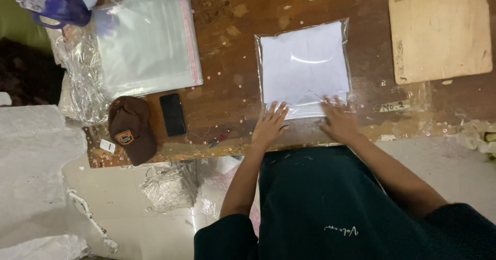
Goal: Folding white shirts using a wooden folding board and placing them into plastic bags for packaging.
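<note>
A folded white garment in a clear plastic bag point(304, 66) lies flat on the brown wooden table point(232, 43). My left hand point(269, 125) presses with spread fingers on the bag's near left corner. My right hand point(338, 119) lies flat on the near right edge of the same bag. Neither hand grips anything; both rest palm down on the plastic.
A stack of empty clear bags point(147, 43) lies at the left. A brown cap point(130, 130) and a black phone point(172, 114) sit near the table's front edge. A light wooden board point(439, 30) is at the right. Crumpled plastic point(168, 187) lies on the floor.
</note>
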